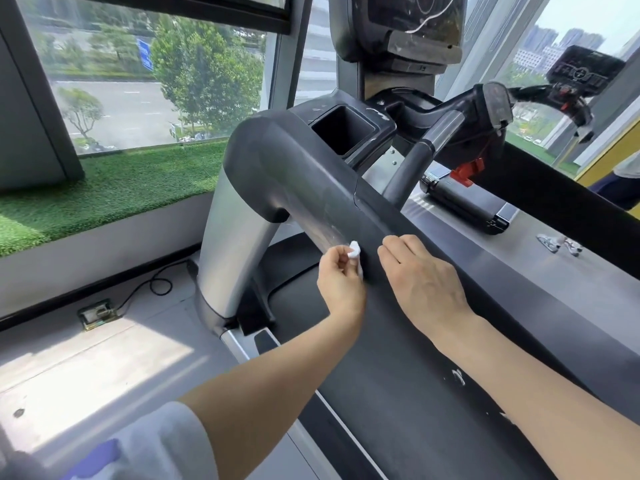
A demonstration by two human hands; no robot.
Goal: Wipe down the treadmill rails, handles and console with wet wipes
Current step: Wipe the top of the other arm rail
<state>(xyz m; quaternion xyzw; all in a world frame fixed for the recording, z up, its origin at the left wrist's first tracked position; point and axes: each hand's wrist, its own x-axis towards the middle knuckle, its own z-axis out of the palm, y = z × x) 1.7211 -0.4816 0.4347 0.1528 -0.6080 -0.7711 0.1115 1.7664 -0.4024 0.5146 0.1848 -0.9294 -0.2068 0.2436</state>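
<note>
So there we had the left hand [341,277] pinching a balled-up white wet wipe [355,251] against the outer face of the treadmill's left rail [311,188], just below frame centre, while the right hand [420,278] lay at its three o'clock, fingers curled over the rail top and holding nothing else. We reckoned the step wanted long overlapping strokes along the rail toward the console [412,15] at twelve o'clock, unfolding the wipe for more contact. No brand or writing was legible to us; the console markings were too blurred.
</note>
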